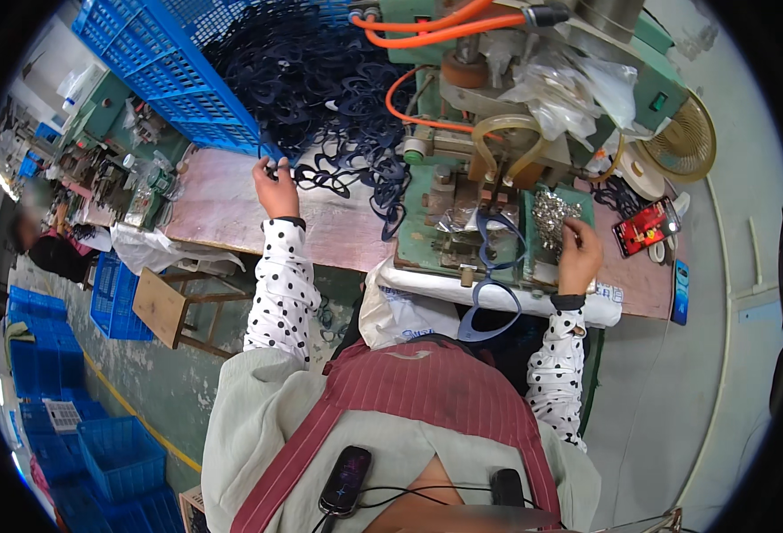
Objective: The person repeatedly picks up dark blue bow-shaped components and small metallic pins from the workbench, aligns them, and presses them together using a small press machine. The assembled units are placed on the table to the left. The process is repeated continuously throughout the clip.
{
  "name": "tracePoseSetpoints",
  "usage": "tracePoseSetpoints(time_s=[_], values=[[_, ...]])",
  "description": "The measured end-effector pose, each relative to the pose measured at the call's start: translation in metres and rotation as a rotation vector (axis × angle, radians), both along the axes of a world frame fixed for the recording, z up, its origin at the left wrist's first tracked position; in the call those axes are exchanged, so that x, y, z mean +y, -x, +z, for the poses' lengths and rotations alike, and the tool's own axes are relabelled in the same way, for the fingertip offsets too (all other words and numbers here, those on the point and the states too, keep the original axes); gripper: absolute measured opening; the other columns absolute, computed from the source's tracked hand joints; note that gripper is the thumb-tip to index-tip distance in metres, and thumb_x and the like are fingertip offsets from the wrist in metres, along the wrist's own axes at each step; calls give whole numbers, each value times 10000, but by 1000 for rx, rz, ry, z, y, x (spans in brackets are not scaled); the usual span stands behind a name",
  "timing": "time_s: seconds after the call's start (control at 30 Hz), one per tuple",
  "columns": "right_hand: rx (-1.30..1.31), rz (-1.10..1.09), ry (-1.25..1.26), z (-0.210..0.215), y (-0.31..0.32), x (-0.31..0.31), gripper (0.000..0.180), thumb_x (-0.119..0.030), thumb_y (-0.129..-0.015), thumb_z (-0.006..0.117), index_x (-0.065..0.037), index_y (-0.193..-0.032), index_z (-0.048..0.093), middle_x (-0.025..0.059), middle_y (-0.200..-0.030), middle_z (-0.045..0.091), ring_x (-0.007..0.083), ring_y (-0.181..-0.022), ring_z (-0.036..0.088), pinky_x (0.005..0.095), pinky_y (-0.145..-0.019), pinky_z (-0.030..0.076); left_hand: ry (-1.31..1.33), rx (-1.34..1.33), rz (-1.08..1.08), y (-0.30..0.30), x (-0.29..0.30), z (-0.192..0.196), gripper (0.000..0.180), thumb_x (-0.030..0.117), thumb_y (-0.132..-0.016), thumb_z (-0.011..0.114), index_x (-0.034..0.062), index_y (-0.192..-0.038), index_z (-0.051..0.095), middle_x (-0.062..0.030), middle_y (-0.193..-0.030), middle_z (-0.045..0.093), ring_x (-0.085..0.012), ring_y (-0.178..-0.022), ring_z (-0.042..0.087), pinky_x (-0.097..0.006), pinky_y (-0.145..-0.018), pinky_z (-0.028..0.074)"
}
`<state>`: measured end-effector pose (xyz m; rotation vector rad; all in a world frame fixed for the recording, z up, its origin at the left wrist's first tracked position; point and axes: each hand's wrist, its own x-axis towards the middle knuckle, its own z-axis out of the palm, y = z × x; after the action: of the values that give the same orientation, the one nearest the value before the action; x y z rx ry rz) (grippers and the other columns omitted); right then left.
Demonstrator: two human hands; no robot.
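My left hand [276,189] is at the blue crate's near corner, its fingers closed on a dark blue glasses-frame front [271,167] that shows only in part. Beside it, a tangled heap of similar dark frame fronts [320,102] spills onto the table. My right hand [579,255] is over a tray of small shiny metal parts [552,216], thumb and fingers pinched; whatever is between them is too small to make out. Left of that hand, a blue frame front [487,332] hangs from the green bench press [420,233], its upper loop under the press head and its lower loop past the table edge.
The blue mesh crate [174,75] stands tilted at the back left. Orange air hoses [449,34] cross above the press. A phone with a lit red screen [647,227] and a fan [683,138] are at right. A wooden stool [162,306] stands left, below the table [223,200].
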<state>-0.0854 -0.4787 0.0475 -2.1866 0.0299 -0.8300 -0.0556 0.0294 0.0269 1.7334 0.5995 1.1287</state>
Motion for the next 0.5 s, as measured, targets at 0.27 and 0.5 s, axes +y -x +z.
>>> tracePoseSetpoints(time_s=[0.27,0.5], values=[[119,399,-430,77,28,63,150,-26,-776,668,-42,-914,724,42,-830,652,88,-672,518,236,-595,415,-726,1020,-225,18,-8,9,581,359,-812,663,56,-1257,443,-243,-848,667,-436,-769,640,-503,-679,500],[253,457,-473,101,32,98,281,-29,-739,701,4,-1007,624,63,-797,674,74,-658,558,225,-597,440,-957,227,61,28,-4,79,492,275,-849,680,13,-1241,543,-197,-910,670,-324,-738,655,-402,-633,512]])
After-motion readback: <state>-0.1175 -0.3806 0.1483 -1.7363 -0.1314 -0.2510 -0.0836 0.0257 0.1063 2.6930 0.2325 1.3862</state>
